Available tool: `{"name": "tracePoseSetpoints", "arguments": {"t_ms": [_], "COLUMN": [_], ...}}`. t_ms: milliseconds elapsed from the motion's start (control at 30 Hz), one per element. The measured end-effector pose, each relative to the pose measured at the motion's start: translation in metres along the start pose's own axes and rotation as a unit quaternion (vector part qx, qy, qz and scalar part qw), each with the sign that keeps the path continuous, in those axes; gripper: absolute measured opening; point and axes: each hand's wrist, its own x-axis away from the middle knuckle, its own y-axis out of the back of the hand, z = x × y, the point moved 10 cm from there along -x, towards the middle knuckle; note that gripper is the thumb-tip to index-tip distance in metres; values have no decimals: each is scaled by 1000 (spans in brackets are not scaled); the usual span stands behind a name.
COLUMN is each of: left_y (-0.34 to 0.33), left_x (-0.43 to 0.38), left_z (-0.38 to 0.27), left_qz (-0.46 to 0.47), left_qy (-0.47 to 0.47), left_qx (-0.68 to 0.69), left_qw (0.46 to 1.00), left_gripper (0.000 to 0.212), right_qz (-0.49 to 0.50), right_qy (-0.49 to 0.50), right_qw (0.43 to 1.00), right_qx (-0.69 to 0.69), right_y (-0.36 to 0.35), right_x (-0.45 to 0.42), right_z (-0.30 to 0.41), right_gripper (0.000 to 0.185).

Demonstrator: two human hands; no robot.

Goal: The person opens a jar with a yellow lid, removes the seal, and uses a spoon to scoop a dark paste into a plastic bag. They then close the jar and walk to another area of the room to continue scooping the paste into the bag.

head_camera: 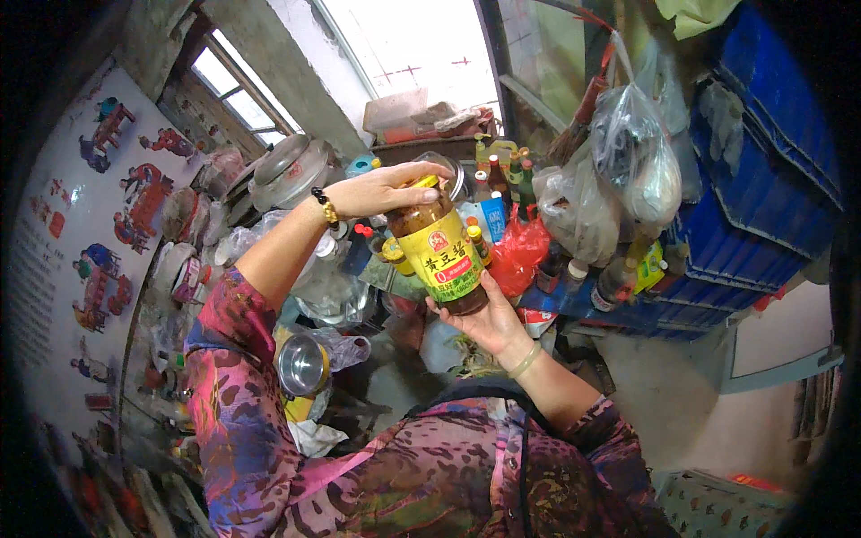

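Note:
A large glass jar of brown sauce [440, 259] with a yellow-and-green label is held up in front of my chest, tilted slightly. My left hand [393, 190] lies over its yellow lid [425, 181], fingers reaching across the top. From below, my right hand [490, 321] supports the jar's base, with the thumb against its lower side. The label bears printed writing and faces me. Part of the lid is hidden under my left fingers. Behind the jar stand a smaller yellow-capped jar [397, 254] and a bottle with an orange-and-yellow top [476, 237].
Sauce bottles [498, 176] crowd the counter beyond the jar, beside a red plastic bag [518, 252]. Filled clear bags [635, 155] hang at right by blue panels [726, 232]. A lidded metal pot [292, 171] stands at left; a steel bowl [301, 364] sits lower down.

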Motion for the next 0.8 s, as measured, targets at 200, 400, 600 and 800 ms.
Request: {"name": "tracePoseSetpoints", "arguments": {"t_ms": [200,400,600,800], "left_y": [5,8,10,13], "left_x": [-12,-17,-13,-6], "left_z": [15,26,29,27], "left_qz": [-93,-132,-130,-141], "left_qy": [21,32,18,44], "left_qx": [-9,-28,-22,-30], "left_qw": [995,990,991,989], "left_gripper": [50,48,49,52], "right_qz": [-31,-27,-31,-30], "right_qy": [14,21,11,8], "right_qw": [999,999,999,999], "right_qx": [-14,-11,-18,-21], "right_y": [9,7,11,15], "right_x": [-2,-2,-7,-12], "right_z": [9,13,9,5], "right_gripper": [58,58,59,67]}}
